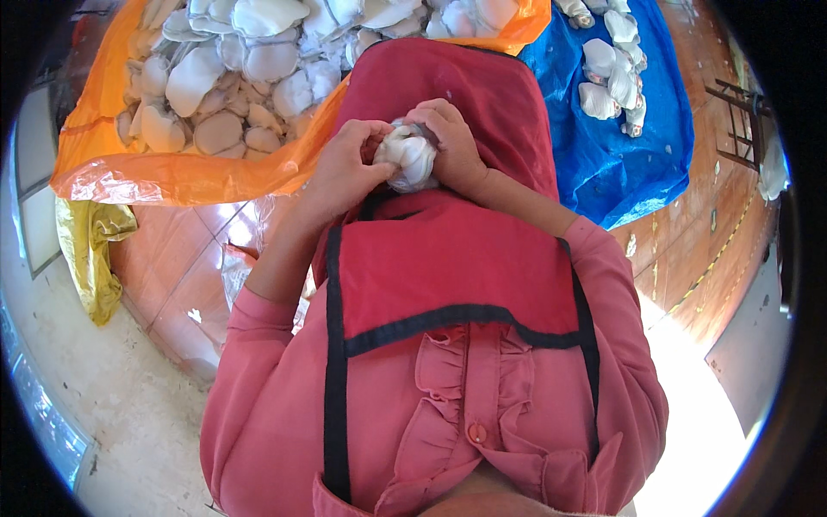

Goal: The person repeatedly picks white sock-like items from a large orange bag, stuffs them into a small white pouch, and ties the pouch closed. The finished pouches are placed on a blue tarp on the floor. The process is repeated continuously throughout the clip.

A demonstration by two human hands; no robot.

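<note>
Nearest the camera are a pink ruffled shirt [439, 388] and, over it, a red apron [457, 276] edged in black, its lower part spread across the lap. Just above the lap, close in front of the body and a little left of its midline, a white bundle [406, 158] sits directly between the two hands, touching both, so neither is clearly nearer. It looks rounded, with folds running over its top; if it has a long axis, that points roughly away from the body, but this is hard to tell. The left hand [348, 164] pinches its left side, thumb on the near edge and bent index finger on the far one, the forearm angling up from the lower left. The right hand [455, 148] curls round the far right side with fingers bent over the top; its thumb cannot be made out. The right forearm slants in from the lower right, wrist bent inward. Beyond the left hand, an orange sheet [164, 178] bears a heap of white rounded pieces [267, 65]; beyond the right, a blue sheet [616, 177] carries a cluster of small white bundles [618, 73], well apart from the hands.
</note>
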